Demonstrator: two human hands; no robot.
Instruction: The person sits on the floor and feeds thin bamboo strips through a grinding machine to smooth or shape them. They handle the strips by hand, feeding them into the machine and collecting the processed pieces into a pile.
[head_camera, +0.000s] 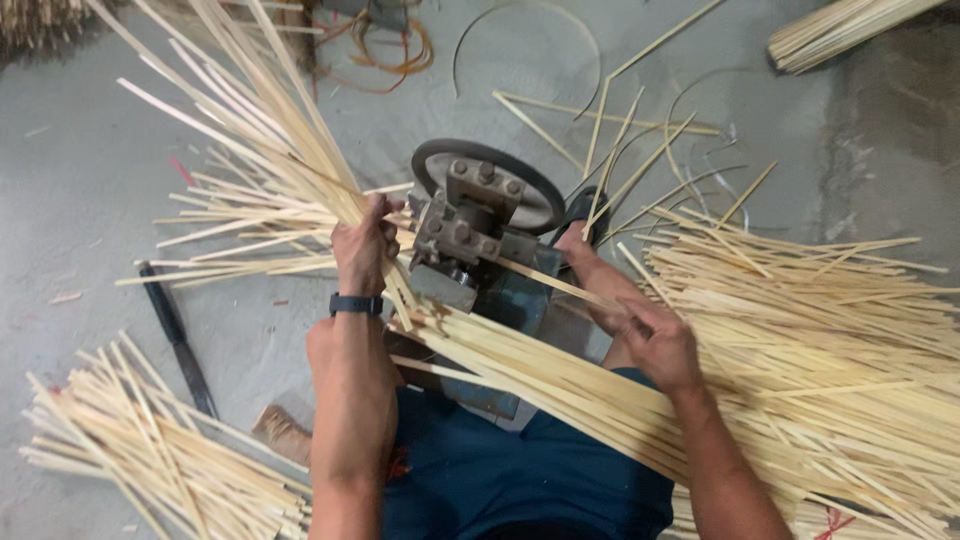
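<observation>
My left hand (362, 250) has its fingers curled tight round a fanned bundle of bamboo strips (262, 170), held just left of the small metal roller machine (470, 230). Right hand (655, 342) pinches closed on a single strip (560, 285) that runs up into the machine's block. Step in hand, I judge: feeding one strip through. Next I'd need a straight, steady pull with the strip kept in line. A big strip pile (830, 330) lies right, another heap (150, 450) lower left, dark tool (178, 335) on the floor.
</observation>
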